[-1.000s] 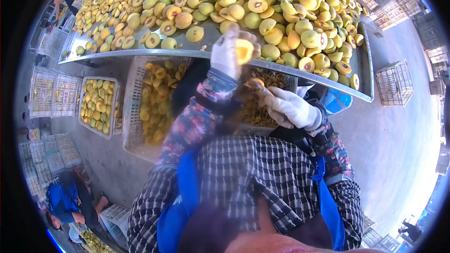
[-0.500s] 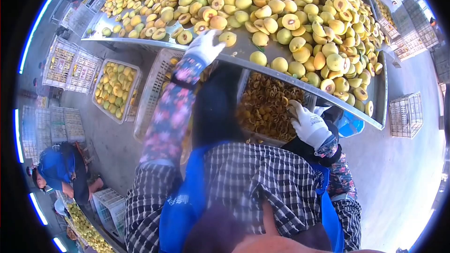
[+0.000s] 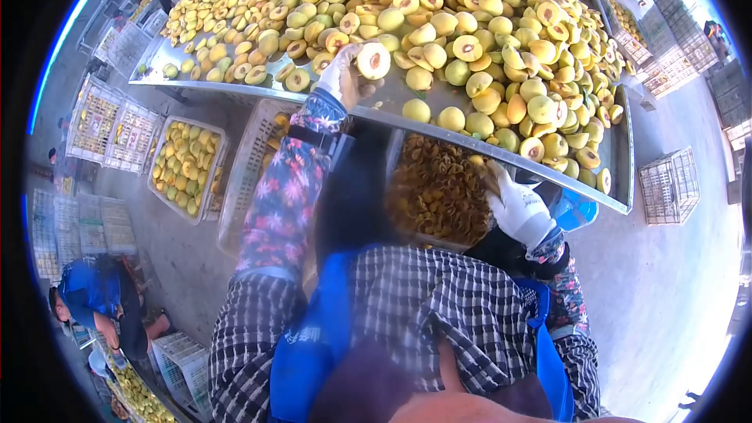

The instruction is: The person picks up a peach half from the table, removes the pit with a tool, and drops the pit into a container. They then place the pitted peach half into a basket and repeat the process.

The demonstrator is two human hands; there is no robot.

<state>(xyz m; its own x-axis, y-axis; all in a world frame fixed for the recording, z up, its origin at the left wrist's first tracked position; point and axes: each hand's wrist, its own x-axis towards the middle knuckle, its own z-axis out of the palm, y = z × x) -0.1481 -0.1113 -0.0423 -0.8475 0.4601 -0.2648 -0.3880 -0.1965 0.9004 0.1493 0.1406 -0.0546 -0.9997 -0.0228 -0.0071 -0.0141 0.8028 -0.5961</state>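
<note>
My left hand [image 3: 340, 80], in a white glove, grips a halved yellow peach [image 3: 374, 62] at the near edge of the metal table [image 3: 376, 112]. The cut face, with its reddish brown centre, points up. Lower on the right, my gloved right hand [image 3: 518, 210] is closed beside a crate of brown curled scraps [image 3: 439, 188]. Its fingertips look brownish, and I cannot tell what is in them. A great heap of peach halves [image 3: 470, 47] covers much of the table, some with cut faces up.
Left of my legs stands a pale crate [image 3: 239, 180] below the table edge, with a crate full of peaches [image 3: 186, 168] beyond it. A white crate [image 3: 670, 186] stands on the floor at right. A person in blue [image 3: 90, 294] bends over at the lower left.
My left hand, open over the table half a second ago, has taken hold of a peach half. My right hand stays by the scrap crate. The whole view has shifted slightly.
</note>
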